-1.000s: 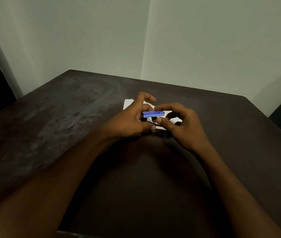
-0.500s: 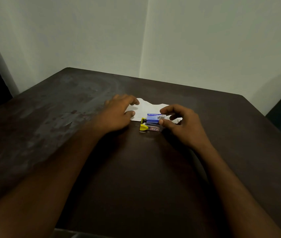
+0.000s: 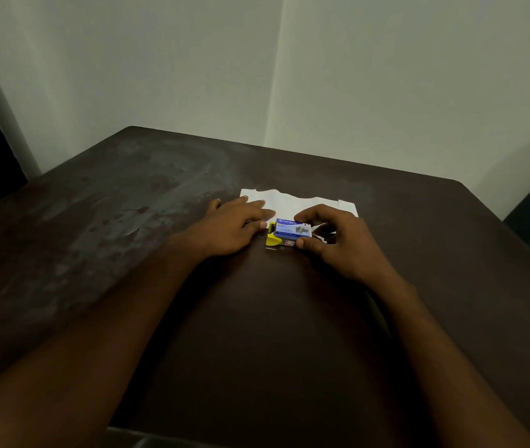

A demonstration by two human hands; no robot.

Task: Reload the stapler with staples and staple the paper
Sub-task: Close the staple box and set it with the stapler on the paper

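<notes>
Both hands are down at the white paper (image 3: pixel 292 202): left hand (image 3: pixel 231 226) lies flat with fingers spread on its left end, right hand (image 3: pixel 334 240) pinches the blue staple box (image 3: pixel 293 228) between thumb and fingers. That box sits on the yellow stapler (image 3: pixel 272 240) at the paper's near edge, both running left-right. Worn dark brown table (image 3: pixel 95 237), pale walls behind the paper.

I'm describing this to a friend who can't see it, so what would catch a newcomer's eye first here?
The bright blue staple box at mid-table, pinched by the right hand, stands out most. Under and beside it shows the yellow stapler, lying at the near edge of the white paper, where the left hand rests flat.
</notes>
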